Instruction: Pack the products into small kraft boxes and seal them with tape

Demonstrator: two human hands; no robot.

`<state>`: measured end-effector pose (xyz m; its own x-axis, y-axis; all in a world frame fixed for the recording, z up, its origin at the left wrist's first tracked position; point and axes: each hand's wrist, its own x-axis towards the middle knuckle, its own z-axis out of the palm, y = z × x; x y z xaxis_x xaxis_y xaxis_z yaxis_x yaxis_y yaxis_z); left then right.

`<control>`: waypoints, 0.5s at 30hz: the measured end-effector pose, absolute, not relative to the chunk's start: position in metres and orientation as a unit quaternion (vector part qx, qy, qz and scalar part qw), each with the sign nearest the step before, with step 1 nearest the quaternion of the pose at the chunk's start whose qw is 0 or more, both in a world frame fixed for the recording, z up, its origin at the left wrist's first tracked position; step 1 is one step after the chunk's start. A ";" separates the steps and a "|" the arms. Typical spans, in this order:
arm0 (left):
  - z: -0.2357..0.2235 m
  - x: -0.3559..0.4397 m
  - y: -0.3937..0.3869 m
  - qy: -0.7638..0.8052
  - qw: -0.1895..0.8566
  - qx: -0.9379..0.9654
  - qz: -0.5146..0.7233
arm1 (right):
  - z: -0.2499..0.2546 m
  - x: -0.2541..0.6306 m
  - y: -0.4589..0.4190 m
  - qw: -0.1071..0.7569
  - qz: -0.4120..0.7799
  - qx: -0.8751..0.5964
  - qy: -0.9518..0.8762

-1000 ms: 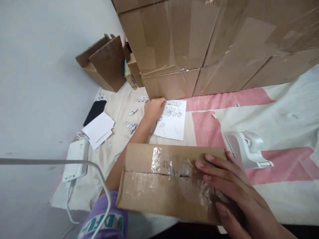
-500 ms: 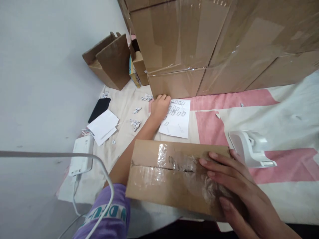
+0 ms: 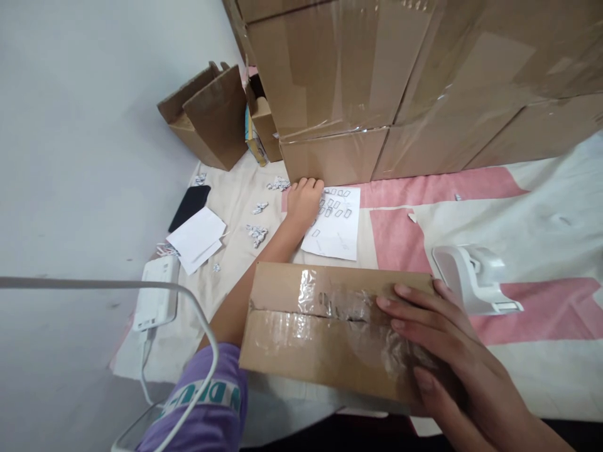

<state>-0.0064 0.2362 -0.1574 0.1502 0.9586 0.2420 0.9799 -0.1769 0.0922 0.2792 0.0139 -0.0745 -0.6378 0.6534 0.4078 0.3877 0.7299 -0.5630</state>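
My right hand (image 3: 447,345) holds the right end of a taped cardboard box (image 3: 325,333), fingers over its top and thumb on the near side. The box lies across the front, in front of part of my left forearm. Beyond it, my left hand (image 3: 305,198) rests with curled fingers at the upper left edge of a white sheet (image 3: 339,235) with small outlined shapes. Its fingertips are hidden, so I cannot make out what they hold. Just left of this hand lies a pile of small paper pieces (image 3: 279,183), with another pile (image 3: 257,235) nearer.
Large taped cartons (image 3: 339,75) stand right behind the sheet. An open cardboard box (image 3: 211,119) is by the wall. At left lie a black phone-like slab (image 3: 191,204), white papers (image 3: 198,238) and a white device (image 3: 157,292) with a cable (image 3: 202,320). A white tape dispenser (image 3: 471,279) sits at right.
My left hand has turned from the sheet's upper left corner, its fingers now pointing toward the cartons. The view has shifted slightly. My right hand stays on the box.
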 end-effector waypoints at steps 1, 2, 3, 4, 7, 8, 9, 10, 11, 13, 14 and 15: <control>-0.157 -0.006 0.236 -0.643 0.037 -0.755 -0.127 | -0.074 0.279 0.014 0.305 0.218 -0.295 -0.879; -0.157 -0.005 0.236 -0.644 0.034 -0.753 -0.128 | -0.074 0.278 0.015 0.305 0.218 -0.295 -0.879; -0.157 -0.005 0.236 -0.645 0.037 -0.753 -0.125 | -0.073 0.278 0.015 0.305 0.217 -0.295 -0.879; -0.157 -0.004 0.236 -0.646 0.045 -0.753 -0.119 | -0.073 0.278 0.015 0.305 0.217 -0.295 -0.879; -0.158 -0.002 0.235 -0.649 0.071 -0.751 -0.099 | -0.072 0.277 0.015 0.308 0.215 -0.296 -0.878; -0.158 -0.002 0.235 -0.651 0.076 -0.749 -0.098 | -0.072 0.277 0.015 0.308 0.215 -0.297 -0.878; -0.158 -0.001 0.235 -0.653 0.077 -0.747 -0.099 | -0.072 0.277 0.015 0.307 0.215 -0.298 -0.878; -0.157 0.000 0.234 -0.657 0.077 -0.743 -0.100 | -0.071 0.276 0.015 0.307 0.215 -0.299 -0.878; -0.157 0.001 0.234 -0.661 0.077 -0.739 -0.103 | -0.071 0.276 0.014 0.306 0.214 -0.298 -0.878; -0.157 0.003 0.233 -0.670 0.081 -0.730 -0.106 | -0.070 0.276 0.014 0.308 0.211 -0.294 -0.880; -0.157 0.003 0.232 -0.675 0.084 -0.725 -0.108 | -0.070 0.276 0.014 0.310 0.210 -0.293 -0.880; -0.156 0.004 0.232 -0.678 0.088 -0.722 -0.110 | -0.070 0.276 0.014 0.311 0.210 -0.292 -0.880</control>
